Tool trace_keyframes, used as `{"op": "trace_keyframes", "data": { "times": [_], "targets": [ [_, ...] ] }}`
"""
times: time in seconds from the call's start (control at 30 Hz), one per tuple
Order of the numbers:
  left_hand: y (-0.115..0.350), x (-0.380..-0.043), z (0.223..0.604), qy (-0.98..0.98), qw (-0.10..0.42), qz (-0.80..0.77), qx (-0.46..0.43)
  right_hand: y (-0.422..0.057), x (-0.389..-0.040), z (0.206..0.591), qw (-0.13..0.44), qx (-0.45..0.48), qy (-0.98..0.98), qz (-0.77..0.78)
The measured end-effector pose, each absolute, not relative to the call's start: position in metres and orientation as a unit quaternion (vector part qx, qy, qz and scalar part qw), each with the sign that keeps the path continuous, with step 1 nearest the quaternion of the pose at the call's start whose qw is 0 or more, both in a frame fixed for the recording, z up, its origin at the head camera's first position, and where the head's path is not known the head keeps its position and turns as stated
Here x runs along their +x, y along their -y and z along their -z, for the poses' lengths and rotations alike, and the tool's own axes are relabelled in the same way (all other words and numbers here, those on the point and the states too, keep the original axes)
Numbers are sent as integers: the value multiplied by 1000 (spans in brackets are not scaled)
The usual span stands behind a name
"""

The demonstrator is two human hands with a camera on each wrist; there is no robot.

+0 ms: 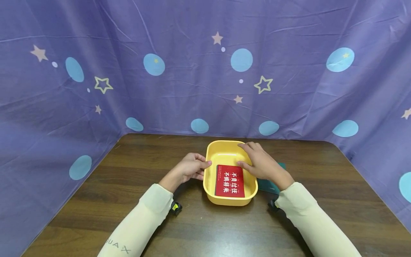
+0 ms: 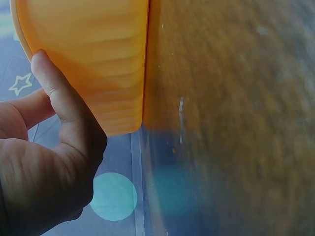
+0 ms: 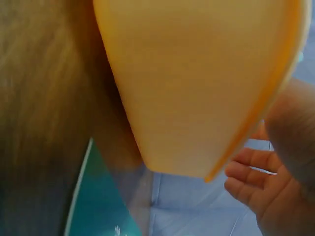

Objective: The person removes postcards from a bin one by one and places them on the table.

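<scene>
A yellow plastic container [image 1: 224,202] with rounded corners stands on the table. Flat inside it lies a red booklet or card [image 1: 229,181] with white Chinese characters. My left hand [image 1: 191,166] holds the container's left rim, the thumb on the edge and the other fingers by the outer wall. In the left wrist view, that thumb tip touches the rim of the container [image 2: 93,59]. Over the right rim is my right hand [image 1: 259,160], its thumb and fingers spread and reaching over the inside. The right wrist view shows its fingers [image 3: 251,172] loosely extended beyond the container's wall.
A teal flat object [image 1: 269,186] lies on the wooden table [image 1: 144,157], right of the container and partly hidden by my right forearm. Behind the table hangs a purple curtain [image 1: 192,85] with stars and blue dots. Dark wrist straps [image 1: 175,207] sit by the sleeves.
</scene>
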State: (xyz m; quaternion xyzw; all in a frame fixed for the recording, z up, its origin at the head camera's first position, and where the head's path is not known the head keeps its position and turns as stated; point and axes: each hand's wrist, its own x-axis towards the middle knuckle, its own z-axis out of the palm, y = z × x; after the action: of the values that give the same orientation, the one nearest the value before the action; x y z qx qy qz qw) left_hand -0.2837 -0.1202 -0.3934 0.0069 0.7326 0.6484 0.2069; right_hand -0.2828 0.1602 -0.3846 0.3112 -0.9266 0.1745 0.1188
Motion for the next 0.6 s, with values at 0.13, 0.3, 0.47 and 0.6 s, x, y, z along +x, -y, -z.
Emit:
{"op": "trace_keyframes", "data": {
  "times": [0.13,0.3,0.47,0.6],
  "targets": [
    [121,-284,394,-732,206,-649,8,-151,-279,386,112,336,918,-181],
    [122,-284,396,-731,204,-651,10,-141,-272,387,52,331,927,-169],
    [121,-284,396,-731,202,-651,9,-133,-267,388,-1,331,932,-148],
    [121,-284,396,-731,205,-650,10,-129,-265,390,4,343,934,-100]
  ]
}}
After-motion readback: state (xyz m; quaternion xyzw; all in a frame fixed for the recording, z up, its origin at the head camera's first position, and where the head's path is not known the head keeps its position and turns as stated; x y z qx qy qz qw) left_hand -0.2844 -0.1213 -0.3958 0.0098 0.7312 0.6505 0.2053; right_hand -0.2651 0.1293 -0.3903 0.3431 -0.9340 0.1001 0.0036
